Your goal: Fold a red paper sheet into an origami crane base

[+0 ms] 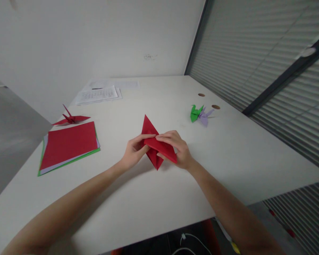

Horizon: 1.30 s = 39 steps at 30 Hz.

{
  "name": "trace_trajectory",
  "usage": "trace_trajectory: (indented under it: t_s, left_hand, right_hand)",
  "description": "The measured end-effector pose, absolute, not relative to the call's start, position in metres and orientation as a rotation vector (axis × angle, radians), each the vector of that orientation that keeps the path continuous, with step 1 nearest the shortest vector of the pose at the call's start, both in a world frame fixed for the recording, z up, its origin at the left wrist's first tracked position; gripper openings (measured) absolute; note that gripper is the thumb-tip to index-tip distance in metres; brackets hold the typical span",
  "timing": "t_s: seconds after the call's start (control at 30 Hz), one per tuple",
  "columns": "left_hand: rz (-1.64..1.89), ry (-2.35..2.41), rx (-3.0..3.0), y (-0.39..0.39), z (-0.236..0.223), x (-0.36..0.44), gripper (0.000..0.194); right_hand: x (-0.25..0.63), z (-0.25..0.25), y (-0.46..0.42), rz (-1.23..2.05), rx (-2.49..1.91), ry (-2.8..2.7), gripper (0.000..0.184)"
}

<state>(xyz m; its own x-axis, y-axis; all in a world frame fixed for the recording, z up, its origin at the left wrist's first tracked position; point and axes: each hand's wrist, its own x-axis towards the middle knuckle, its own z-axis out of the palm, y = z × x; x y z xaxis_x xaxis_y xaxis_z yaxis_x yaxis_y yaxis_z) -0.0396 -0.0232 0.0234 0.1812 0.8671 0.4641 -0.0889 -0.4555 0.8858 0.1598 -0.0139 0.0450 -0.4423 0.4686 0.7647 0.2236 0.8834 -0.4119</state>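
Note:
A folded red paper [152,132], diamond-shaped with a flap bent across it, is held just above the white table [154,198] near its middle. My left hand [134,152] pinches the paper's left side, thumb on top. My right hand [178,148] grips the bent flap from the right, fingers pressed along the fold. Both hands touch the same paper.
A stack of coloured sheets [69,145], red on top, lies at the left, with a red paper crane [70,119] behind it. A green crane [195,113] and a lilac crane [205,116] stand at the right. Printed papers [98,94] lie by the far wall.

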Motion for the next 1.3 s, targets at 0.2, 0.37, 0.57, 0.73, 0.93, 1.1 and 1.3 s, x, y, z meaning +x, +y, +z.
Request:
trace_trajectory:
  t_s: [0.2,0.37,0.57,0.73,0.93,1.1,1.3]
  left_hand:
    - [1.375,0.762,1.678,-0.025,0.025,-0.038,0.022]
    - [1.318,0.995,1.882,-0.019,0.014,-0.04,0.027]
    - [0.869,1.337,2.006,-0.004,-0.01,-0.05,0.018]
    - [0.86,1.406,1.928,0.002,-0.011,-0.054,0.024]
    - [0.904,1.358,2.051,0.002,-0.012,-0.056,0.03]
    - [0.896,1.387,2.04,0.001,-0.014,-0.057,0.031]
    - [0.821,1.354,2.03,0.001,-0.007,-0.055,0.033]
  right_hand:
    - [0.161,0.042,-0.013,0.272,-0.474,-2.026,0.035]
    - [0.161,0.038,-0.009,0.296,-0.583,-2.021,0.023]
    - [0.164,0.02,0.006,0.688,-0.876,-2.125,0.012]
    - [0.169,0.004,0.014,0.912,-1.144,-1.999,0.039]
    - [0.162,0.002,0.012,0.809,-1.171,-1.993,0.012]
    - [0.159,0.006,0.009,0.693,-1.123,-2.049,0.017]
    - [0.161,0.001,0.012,0.834,-1.163,-1.958,0.015]
